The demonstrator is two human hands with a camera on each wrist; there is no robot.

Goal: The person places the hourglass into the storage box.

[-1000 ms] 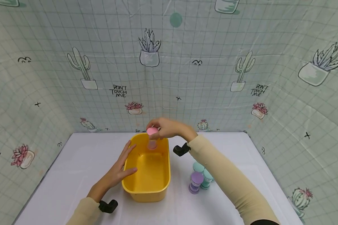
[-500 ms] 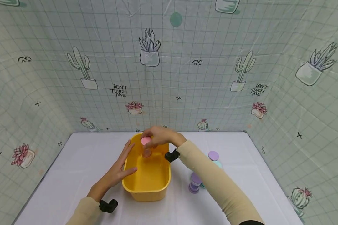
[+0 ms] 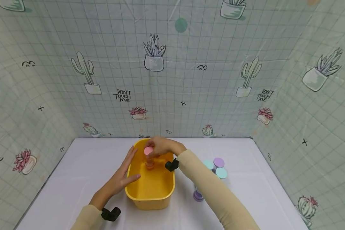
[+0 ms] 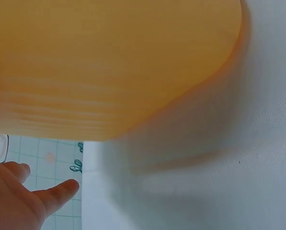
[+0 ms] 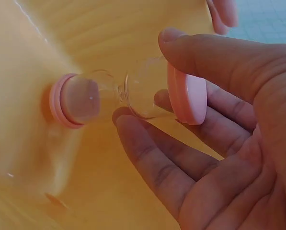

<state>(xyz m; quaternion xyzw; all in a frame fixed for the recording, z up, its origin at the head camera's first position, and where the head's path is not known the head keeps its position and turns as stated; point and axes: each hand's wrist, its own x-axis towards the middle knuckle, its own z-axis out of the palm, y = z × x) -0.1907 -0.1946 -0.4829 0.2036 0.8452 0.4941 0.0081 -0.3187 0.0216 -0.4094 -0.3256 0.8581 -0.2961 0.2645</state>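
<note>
the right hand (image 3: 160,146) has its grip pinched round the top half of the pink sand timer (image 5: 128,93). the timer points down from the grip, about upright, inside the yellow tub (image 3: 151,204). left of the grip, farther off, the left hand (image 3: 119,179) lies on the tub's rim, fingers straight.

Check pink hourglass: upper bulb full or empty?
Looks empty: the pink hourglass is clear near the right hand; sand shows only at the lower end.

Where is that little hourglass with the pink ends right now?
In the head view, the hourglass is inside the far half of the yellow tub, held by the right hand, with the left hand at the tub's left side.
</note>
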